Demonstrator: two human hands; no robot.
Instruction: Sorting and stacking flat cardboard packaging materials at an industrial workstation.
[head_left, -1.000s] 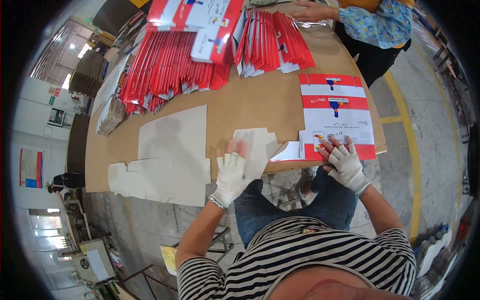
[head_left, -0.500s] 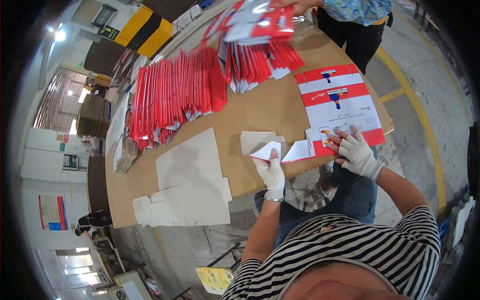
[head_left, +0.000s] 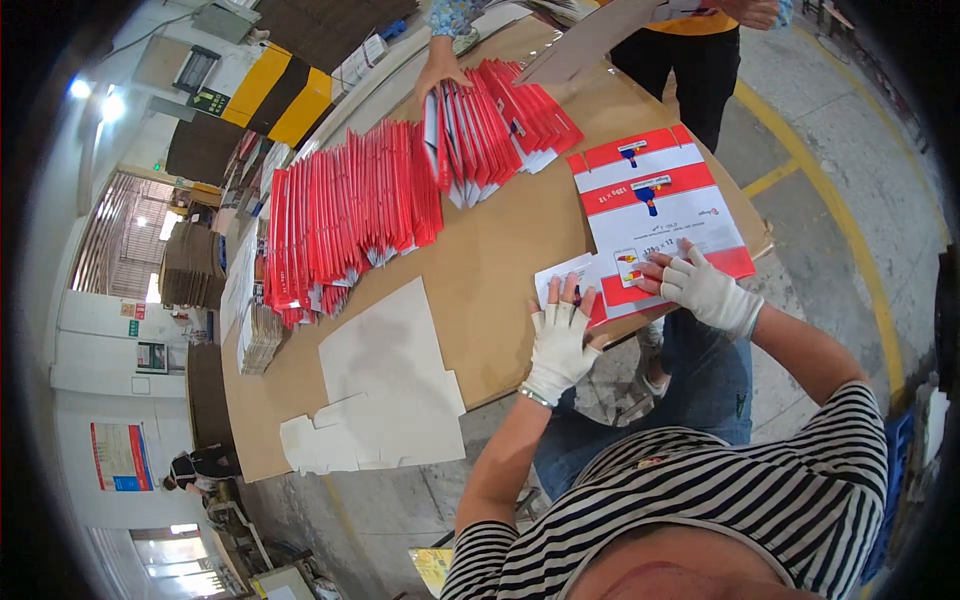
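- Left grip (head_left: 562, 355): open, spread out over the carton (head_left: 665, 205)'s left flap (head_left: 552, 277).
- Right grip (head_left: 708, 297): open, fingertips on carton's near part.
- Carton: on bench (head_left: 505, 255), beneath and beyond both grips.
- Grey sheet (head_left: 390, 375): left of left grip.

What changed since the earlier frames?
The left flap of the carton has folded rightward, printed side up; the left hand has released its pinch and lies flat on it. A co-worker's hand has come onto the red stack. The right hand stayed on the carton; the grey sheet stayed put.
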